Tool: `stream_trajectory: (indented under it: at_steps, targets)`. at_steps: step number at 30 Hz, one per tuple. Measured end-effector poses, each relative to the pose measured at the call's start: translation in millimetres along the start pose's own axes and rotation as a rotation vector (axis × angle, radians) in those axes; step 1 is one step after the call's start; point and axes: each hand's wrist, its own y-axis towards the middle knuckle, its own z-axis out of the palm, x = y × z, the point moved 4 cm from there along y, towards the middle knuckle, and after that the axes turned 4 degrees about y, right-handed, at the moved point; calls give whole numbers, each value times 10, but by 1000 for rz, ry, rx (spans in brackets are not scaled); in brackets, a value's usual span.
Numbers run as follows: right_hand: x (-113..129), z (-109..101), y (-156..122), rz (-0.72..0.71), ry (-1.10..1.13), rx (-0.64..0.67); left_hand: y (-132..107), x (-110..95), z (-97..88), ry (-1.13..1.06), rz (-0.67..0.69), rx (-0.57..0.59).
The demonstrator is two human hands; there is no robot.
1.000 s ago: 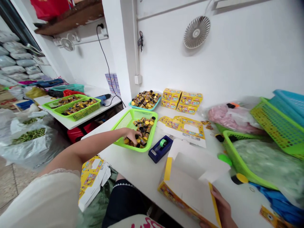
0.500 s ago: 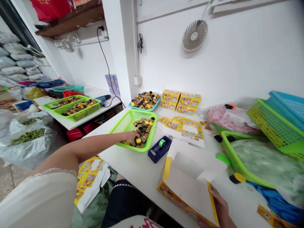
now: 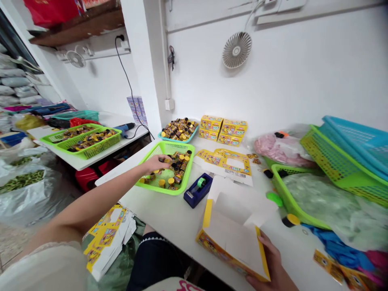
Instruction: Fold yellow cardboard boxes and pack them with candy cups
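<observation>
My left hand (image 3: 155, 163) is inside a bright green basket (image 3: 149, 150), its fingers curled among small jars (image 3: 181, 162) with yellow and black caps. It appears closed on some of them, though its fingers partly hide what it grips. My right hand (image 3: 270, 258) holds the right side of a yellow printed cardboard box (image 3: 230, 238). The box stands tilted at the table's front edge, with its white inside facing up and its flaps open. Between basket and box sits a dark blue tape dispenser (image 3: 198, 190) with a green-cored roll.
Behind the basket stands a blue tray (image 3: 178, 139) heaped with jars, beside stacked yellow boxes (image 3: 222, 130). Flat box blanks (image 3: 226, 159) lie on the table. At right are a green basket (image 3: 280, 190) of clear bags and stacked baskets (image 3: 342, 161). More flat cartons (image 3: 106, 238) lie below left.
My left hand has lifted and drawn back leftward among the jars, baring part of the basket floor. My right hand still holds the box. The whole view has shifted slightly.
</observation>
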Motion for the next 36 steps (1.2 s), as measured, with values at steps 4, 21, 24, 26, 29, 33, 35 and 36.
stream_trajectory:
  at_steps: [4, 21, 24, 26, 29, 33, 35, 36]
  targets:
    - [75, 1, 48, -14, 3, 28, -403, -521, 19, -239, 126, 91]
    - [506, -22, 166, -40, 97, 99, -769, -1729, 2101, 756, 647, 723]
    - [516, -25, 182, -61, 111, 120, -800, -1773, 2092, 829, 669, 639]
    - [509, -27, 188, -51, 124, 125, -811, -1793, 2105, 884, 702, 602]
    - [509, -30, 193, -36, 143, 127, -808, -1759, 2136, 956, 751, 601]
    - [546, -38, 207, -42, 160, 128, -753, -1636, 2069, 972, 768, 538]
    - [571, -44, 216, -51, 168, 129, -716, -1579, 2016, 953, 775, 498]
    - [581, -47, 220, -52, 172, 129, -698, -1559, 1999, 943, 780, 481]
